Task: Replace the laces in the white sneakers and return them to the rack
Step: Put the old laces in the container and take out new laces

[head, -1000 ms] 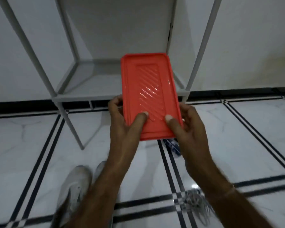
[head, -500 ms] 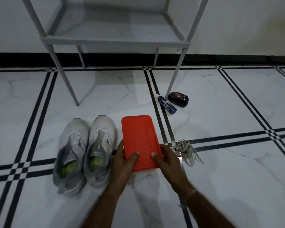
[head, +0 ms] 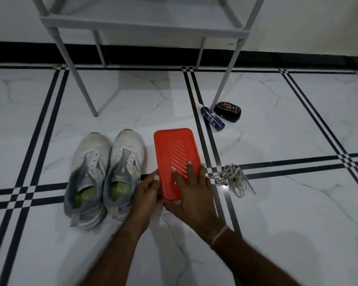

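- Floor (head: 287,213) now bears the red tray (head: 175,153), lowered from up by the rack (head: 143,27).
- Left hand (head: 148,189) pinches the tray's edge; right hand (head: 191,191) presses flat-fingered on top.
- White sneakers (head: 103,172) lie just left of the tray, laces (head: 235,177) just right; lacing looks ready to start.

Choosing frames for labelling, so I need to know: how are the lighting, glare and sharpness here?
Head view: dim overall, darkest toward the bottom corners. Head view: a bright glare patch on the floor right beside the lace bundle. Head view: sneakers and red tray are sharp.
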`<state>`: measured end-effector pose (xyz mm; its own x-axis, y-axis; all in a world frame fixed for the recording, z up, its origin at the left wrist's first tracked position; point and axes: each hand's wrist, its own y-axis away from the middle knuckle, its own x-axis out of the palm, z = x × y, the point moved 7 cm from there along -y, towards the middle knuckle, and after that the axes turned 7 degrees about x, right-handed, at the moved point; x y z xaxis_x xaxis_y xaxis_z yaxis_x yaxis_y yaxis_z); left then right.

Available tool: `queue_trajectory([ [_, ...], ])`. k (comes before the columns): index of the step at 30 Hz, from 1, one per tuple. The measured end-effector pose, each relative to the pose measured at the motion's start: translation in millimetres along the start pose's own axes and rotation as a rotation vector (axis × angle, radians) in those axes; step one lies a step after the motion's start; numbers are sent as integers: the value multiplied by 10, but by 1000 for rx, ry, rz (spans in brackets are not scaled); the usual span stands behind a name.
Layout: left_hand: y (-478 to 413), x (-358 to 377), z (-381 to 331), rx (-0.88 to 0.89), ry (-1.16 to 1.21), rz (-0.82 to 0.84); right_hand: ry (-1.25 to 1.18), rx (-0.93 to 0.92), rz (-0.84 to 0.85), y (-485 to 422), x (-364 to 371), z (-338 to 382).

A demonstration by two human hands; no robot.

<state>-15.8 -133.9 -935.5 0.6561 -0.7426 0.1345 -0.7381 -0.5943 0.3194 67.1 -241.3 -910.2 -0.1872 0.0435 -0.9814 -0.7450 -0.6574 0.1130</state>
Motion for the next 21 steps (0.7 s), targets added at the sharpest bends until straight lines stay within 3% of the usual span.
queue_trajectory([
  [7,-6,56,-4,13,-33,8,79,-55,-57,-6,78,-40],
  [21,56,-39,4,10,-68,-3,-105,-3,-19,78,10,120],
])
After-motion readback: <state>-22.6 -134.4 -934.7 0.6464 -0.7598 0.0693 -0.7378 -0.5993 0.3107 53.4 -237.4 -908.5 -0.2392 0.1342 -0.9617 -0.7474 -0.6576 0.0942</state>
